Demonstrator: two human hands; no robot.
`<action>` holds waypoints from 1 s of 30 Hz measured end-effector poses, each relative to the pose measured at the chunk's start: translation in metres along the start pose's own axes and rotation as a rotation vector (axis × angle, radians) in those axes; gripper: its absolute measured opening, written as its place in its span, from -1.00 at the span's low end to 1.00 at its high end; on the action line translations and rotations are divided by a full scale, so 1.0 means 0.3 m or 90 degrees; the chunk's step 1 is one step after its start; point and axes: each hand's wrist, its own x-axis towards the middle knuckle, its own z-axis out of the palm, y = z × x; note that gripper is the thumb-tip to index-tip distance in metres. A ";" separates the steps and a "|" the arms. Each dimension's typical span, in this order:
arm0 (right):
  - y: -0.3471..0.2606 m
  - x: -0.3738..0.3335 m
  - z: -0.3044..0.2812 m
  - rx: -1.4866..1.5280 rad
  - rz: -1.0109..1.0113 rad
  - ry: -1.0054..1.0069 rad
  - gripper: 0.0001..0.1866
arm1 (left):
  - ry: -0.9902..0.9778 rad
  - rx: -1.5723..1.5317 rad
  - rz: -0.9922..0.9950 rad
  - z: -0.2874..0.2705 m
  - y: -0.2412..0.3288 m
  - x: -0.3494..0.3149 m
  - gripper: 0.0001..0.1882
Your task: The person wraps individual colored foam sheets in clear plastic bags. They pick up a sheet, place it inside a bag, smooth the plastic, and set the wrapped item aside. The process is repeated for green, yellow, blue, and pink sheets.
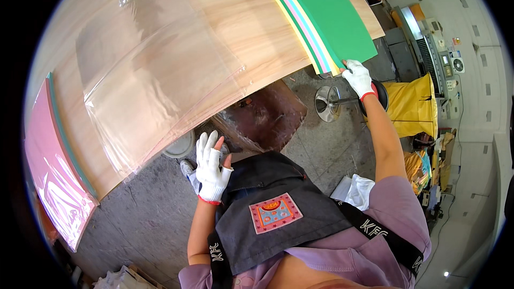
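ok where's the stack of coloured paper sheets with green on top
In the head view, the stack of coloured paper sheets lies on the wooden table's right end, its near corner gripped by the right hand.

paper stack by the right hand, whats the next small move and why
Probably slide the paper stack inward along the table, toward the clear bags. The right hand has its grip on the stack's near corner, which overhangs the table edge, and the left hand hangs free below the table, holding nothing. The bags lie flat and unfilled.
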 end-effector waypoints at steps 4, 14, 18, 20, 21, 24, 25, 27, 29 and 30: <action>0.017 0.004 0.006 0.006 0.004 -0.007 -0.57 | -0.001 0.009 -0.008 -0.003 -0.007 -0.018 -0.42; -0.069 0.045 -0.060 -0.202 -0.026 -0.129 -0.52 | -0.005 0.015 -0.018 -0.023 -0.029 -0.018 -0.44; -0.025 0.098 -0.136 -0.293 -0.061 -0.244 -0.51 | -0.058 -0.059 0.030 0.004 0.001 0.050 -0.45; 0.028 0.130 -0.163 -0.288 -0.092 -0.247 -0.52 | -0.109 -0.107 0.061 0.036 0.035 0.120 -0.47; 0.060 0.142 -0.180 -0.288 -0.105 -0.250 -0.52 | -0.156 -0.116 0.082 0.090 0.062 0.167 -0.47; 0.046 0.182 -0.223 -0.306 -0.123 -0.238 -0.52 | -0.226 -0.139 0.217 0.237 0.199 0.389 -0.45; 0.041 0.184 -0.241 -0.313 -0.133 -0.229 -0.51 | -0.228 -0.154 0.300 0.280 0.279 0.493 -0.42; 0.009 0.200 -0.246 -0.348 -0.160 -0.200 -0.49 | -0.257 -0.093 0.341 0.447 0.368 0.637 -0.38; 0.043 0.176 -0.225 -0.344 -0.183 -0.109 -0.46 | -0.369 -0.061 0.318 0.591 0.472 0.779 -0.36; 0.046 0.171 -0.216 -0.339 -0.198 -0.065 -0.45 | -0.403 -0.042 0.300 0.655 0.517 0.843 -0.35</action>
